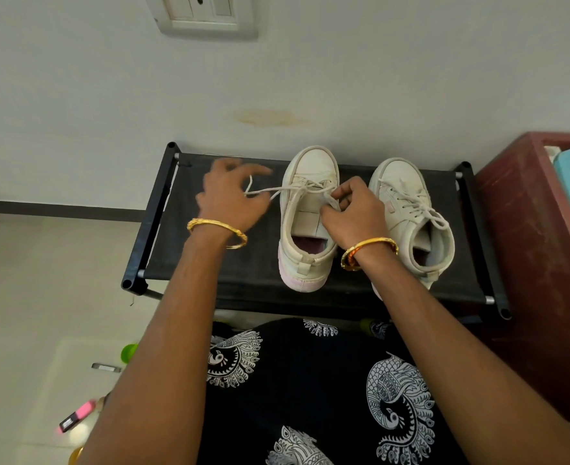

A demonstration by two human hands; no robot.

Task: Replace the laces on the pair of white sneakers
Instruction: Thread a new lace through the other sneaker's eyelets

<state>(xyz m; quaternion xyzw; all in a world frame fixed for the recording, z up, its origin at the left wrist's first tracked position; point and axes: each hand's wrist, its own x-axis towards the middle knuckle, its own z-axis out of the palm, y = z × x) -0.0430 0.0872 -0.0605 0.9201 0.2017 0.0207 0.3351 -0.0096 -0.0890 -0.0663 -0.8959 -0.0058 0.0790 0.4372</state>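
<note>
Two white sneakers stand toes-away on a black fabric shoe rack (pixel 250 270). The left sneaker (pixel 305 229) has its white lace (pixel 277 191) partly loose, with one strand stretched out to the left. My left hand (pixel 231 196), blurred, pinches that strand beside the shoe. Over the left sneaker's tongue, my right hand (pixel 352 213) has its fingers curled round the lace near the upper eyelets. The right sneaker (pixel 414 216) is fully laced, its ends lying loose over the opening.
A dark red cabinet (pixel 528 263) stands right of the rack, and a white wall with a switch plate (pixel 206 13) rises behind. On the floor at lower left lie a pink marker (pixel 77 416), a green cap (pixel 129 352) and a small metal object (pixel 106 367).
</note>
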